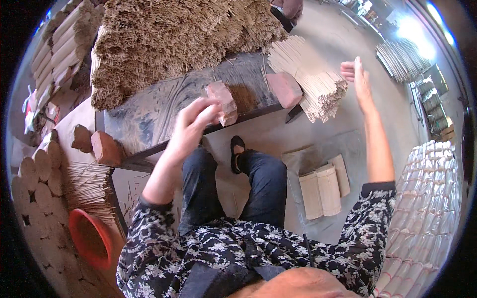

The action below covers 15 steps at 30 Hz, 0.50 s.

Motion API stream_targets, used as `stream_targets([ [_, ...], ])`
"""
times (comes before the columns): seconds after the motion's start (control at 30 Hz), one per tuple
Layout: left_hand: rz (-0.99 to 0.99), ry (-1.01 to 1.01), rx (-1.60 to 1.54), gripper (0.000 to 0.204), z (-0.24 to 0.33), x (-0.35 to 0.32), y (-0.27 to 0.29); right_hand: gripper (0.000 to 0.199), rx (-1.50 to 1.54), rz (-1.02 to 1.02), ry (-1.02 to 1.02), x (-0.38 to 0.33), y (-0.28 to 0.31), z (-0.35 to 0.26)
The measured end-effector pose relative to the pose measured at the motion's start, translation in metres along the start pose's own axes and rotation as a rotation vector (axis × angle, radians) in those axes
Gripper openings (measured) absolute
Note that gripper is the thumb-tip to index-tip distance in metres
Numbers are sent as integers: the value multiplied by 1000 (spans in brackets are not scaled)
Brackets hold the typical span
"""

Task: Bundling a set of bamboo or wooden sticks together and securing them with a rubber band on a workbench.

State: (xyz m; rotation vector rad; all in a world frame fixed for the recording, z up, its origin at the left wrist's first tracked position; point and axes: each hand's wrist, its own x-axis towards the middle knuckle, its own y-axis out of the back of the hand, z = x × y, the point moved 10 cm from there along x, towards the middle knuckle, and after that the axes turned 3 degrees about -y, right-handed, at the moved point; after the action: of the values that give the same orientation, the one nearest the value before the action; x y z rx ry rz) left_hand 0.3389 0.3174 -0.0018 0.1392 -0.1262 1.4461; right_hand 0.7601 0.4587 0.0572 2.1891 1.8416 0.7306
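My left hand [197,115] hovers at the front edge of a dark, dusty table [149,119], its fingers overlapping a reddish brick-like block [226,105]. Motion smears those fingers, so whether they grip anything cannot be made out. On the other side, my right hand [357,78] is raised with thumb up and fingers stretched out, holding nothing visible. Beside it, a bundle of thin pale sticks [323,94] juts past the table's right end. Another reddish block [284,90] lies against that bundle. More loose pale sticks [288,53] fan out behind.
A large heap of brown-tipped sticks [184,39] covers the table's far side. At left are two stones [105,148], a stick pile [89,186] and an orange bowl [82,218]. Pale bundles [320,191] lie on a floor sheet; wrapped bundles [417,218] line the right.
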Motion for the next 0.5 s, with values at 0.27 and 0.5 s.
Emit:
stream_targets([
  [0.27, -16, 297, -812, 34, -107, 162, -131, 81, -256, -219, -459, 101, 2, 138],
  [0.5, 154, 521, -799, 38, -136, 221, -189, 82, -298, -427, -605, 134, -16, 187],
])
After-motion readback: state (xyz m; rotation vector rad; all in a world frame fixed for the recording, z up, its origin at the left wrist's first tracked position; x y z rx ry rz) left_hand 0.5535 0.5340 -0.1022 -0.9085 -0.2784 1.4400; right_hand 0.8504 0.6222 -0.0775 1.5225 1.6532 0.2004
